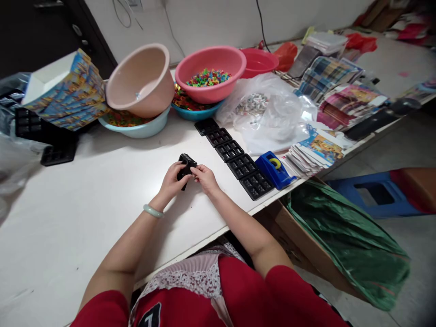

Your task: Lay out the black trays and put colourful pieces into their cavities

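We pinch a black plastic piece [187, 160] between left grip [171, 182] and right grip [206, 180].
Beyond the grips, a pink basin [208, 94] holds multicoloured bits [207, 78] and a peach basin [136, 79] tilts over a pale-blue basin [145, 131]; to their right, five black trays [229, 150] line up to a blue tape dispenser [276, 175], a filled clear bag [277, 113] behind; white bench [112, 204] below, wall [211, 22] farthest.

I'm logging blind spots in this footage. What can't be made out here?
All in the head view:
Black item: partly covered by the left hand and right hand.
Blue basin: partly hidden by the pink bowl.
Shirt print: cut off by the bottom edge.
Clear bag: its small pieces are too blurred to identify.
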`<state>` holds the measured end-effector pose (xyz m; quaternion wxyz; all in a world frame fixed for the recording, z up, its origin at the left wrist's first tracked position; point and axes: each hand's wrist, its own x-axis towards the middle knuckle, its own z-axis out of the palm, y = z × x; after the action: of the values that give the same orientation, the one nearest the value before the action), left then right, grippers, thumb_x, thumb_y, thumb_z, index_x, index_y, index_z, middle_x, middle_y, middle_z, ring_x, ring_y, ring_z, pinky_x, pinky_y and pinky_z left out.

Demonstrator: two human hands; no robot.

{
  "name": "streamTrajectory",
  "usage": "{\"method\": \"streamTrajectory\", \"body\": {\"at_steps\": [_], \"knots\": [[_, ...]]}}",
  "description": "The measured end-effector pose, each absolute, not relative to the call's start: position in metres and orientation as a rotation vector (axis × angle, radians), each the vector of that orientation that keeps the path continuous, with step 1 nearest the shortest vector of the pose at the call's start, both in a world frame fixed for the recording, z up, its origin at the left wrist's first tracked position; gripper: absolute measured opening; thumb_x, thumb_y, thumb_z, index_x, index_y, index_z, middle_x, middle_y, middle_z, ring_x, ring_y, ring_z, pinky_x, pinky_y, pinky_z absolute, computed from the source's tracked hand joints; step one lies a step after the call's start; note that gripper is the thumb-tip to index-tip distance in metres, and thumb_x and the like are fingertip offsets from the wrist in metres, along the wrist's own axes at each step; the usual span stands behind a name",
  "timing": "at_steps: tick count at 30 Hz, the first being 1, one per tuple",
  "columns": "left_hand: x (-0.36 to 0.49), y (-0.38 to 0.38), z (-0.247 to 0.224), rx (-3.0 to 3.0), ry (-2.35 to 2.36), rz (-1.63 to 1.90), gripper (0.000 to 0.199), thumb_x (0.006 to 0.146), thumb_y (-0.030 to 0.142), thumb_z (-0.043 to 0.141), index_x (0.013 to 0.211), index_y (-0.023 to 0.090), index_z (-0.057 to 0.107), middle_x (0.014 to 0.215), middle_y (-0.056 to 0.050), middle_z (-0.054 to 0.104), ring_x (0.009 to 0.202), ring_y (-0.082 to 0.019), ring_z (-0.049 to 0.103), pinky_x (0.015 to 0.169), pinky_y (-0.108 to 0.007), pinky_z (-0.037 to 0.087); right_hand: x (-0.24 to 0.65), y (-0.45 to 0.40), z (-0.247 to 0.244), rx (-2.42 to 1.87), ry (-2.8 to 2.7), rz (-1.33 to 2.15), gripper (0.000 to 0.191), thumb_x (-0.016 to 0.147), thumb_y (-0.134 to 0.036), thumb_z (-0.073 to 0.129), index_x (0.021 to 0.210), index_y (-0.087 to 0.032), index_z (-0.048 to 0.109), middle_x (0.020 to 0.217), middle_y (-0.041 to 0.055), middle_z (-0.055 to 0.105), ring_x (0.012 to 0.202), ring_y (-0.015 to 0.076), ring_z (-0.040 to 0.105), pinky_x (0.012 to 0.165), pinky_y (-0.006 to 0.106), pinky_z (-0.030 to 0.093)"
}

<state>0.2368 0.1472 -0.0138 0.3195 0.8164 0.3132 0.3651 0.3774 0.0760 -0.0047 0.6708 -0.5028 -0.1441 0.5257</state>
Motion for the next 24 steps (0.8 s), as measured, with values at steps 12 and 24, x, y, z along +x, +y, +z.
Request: {"method": "streamTrajectory", "body": {"at_steps": [12, 24], "knots": [[0.180, 0.161, -0.016, 2.037, 0.981, 1.100, 0.038, 0.084, 0.046, 0.070, 0.111, 0.020, 0.063, 0.128, -0.015, 0.061, 0.118, -0.030, 0.062, 0.081, -0.040, 0.059, 0.434, 0.225, -0.018, -1.207, -0.064, 1.108, 0.022, 0.091, -0.018, 0.061, 0.080, -0.022, 0.043, 0.064, -0.0065, 0.055, 0.061, 0.0065, 0.060, 0.061, 0.016, 0.051], [0.204, 0.155, -0.015, 2.155, 0.887, 0.957, 0.036, 0.086, 0.042, 0.070, 0.114, 0.021, 0.065, 0.129, -0.015, 0.062, 0.123, -0.031, 0.060, 0.098, -0.049, 0.056, 0.392, 0.104, -0.008, -1.276, -0.477, 1.284, 0.021, 0.071, -0.032, 0.079, 0.082, -0.021, 0.065, 0.076, -0.0012, 0.068, 0.062, 0.0107, 0.060, 0.054, 0.021, 0.047]]}}
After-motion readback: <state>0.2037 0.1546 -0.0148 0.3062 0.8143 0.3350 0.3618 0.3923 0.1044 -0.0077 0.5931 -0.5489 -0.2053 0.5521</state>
